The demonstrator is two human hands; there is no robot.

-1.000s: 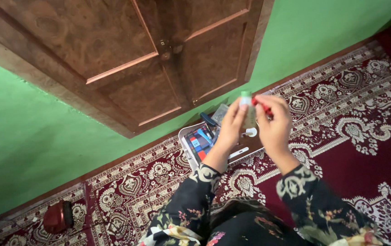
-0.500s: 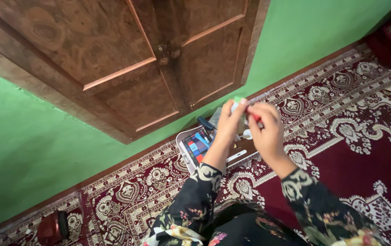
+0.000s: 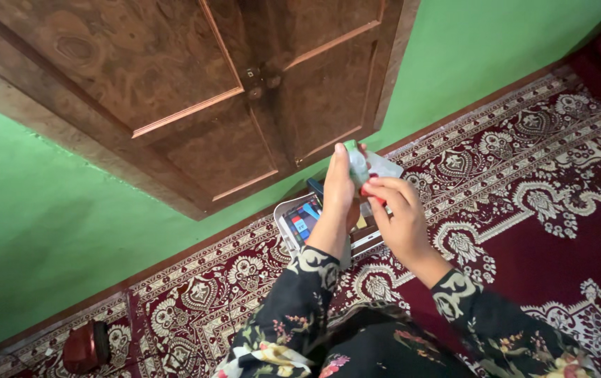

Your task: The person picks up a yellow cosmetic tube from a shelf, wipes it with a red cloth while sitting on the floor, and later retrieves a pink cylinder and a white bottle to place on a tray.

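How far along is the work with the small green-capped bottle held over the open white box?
Done: the open white box sits on the patterned red carpet, colourful items showing inside, and the small green-capped bottle is out. In hand: the left hand grips the bottle, while the right hand pinches a small red piece beside it. Left: both remain in hand, outside the box.

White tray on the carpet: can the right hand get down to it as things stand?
Probably not freely: the right hand hovers just above the white tray, but its fingers already pinch a small red thing.
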